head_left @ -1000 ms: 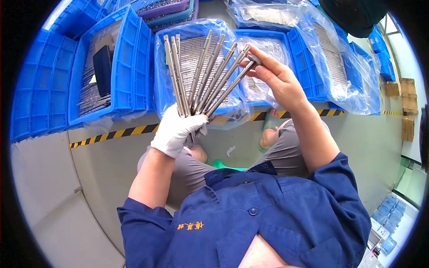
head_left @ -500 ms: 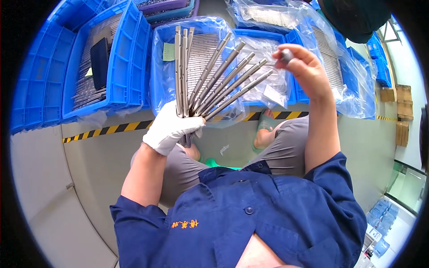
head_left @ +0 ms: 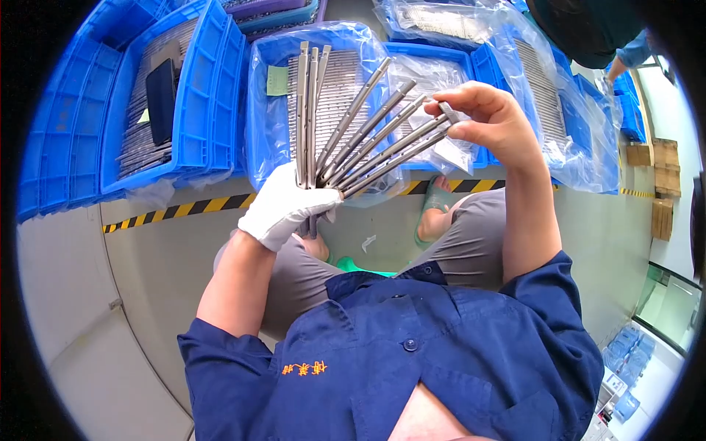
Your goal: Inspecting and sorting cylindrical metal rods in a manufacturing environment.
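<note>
My left hand (head_left: 283, 202), in a white glove, is closed round the lower ends of several slim metal rods (head_left: 371, 132). The rods fan out upward and to the right, and small holes show along some of them. My bare right hand (head_left: 496, 121) pinches a small grey cylindrical piece (head_left: 448, 112) between thumb and fingertips. That piece is at the upper end of one of the rightmost rods; whether it fits onto the rod or only touches it I cannot tell.
Beyond my hands stands a plastic-lined blue crate (head_left: 257, 110) of similar rods. Left of it, a dark phone-like slab (head_left: 160, 101) lies on rods in another blue crate (head_left: 193, 117). More lined crates stand at the right. Yellow-black tape (head_left: 195, 210) runs along the floor.
My right hand has brought the small grey piece down and left to the rod's end. The fanned rods in my left hand have shifted slightly right.
</note>
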Tool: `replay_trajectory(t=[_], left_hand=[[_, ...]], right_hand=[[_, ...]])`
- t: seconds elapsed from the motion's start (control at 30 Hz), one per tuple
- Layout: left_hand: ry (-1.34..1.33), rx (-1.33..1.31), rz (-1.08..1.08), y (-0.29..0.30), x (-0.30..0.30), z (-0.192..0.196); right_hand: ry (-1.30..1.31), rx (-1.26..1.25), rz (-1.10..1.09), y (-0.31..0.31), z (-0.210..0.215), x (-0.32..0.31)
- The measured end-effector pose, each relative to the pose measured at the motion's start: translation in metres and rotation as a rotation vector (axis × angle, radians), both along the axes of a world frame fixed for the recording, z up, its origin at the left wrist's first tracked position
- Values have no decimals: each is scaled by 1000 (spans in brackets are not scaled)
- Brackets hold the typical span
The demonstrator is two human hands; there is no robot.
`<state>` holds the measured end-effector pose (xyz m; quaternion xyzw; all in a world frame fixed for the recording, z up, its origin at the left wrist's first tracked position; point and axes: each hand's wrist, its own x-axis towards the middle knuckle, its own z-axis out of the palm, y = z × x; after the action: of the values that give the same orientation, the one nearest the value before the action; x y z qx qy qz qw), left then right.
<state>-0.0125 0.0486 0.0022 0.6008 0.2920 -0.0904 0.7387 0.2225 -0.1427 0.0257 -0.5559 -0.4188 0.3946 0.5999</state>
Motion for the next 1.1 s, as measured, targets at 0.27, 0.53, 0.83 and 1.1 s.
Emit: replay_trajectory(t=[0.27,0.53,0.83,1.1], left_hand=[[-47,104,-17,-3,3,4],[-17,191,-91,-5,4,7],[-46,193,-115,-3,2,1],[-45,262,-152,-2,4,0]], right_hand=[[21,102,-125,5,2,4],[112,-125,-23,7,-14,1],[60,-162,-40,5,-1,0],[65,-235,-59,8,-4,-1]])
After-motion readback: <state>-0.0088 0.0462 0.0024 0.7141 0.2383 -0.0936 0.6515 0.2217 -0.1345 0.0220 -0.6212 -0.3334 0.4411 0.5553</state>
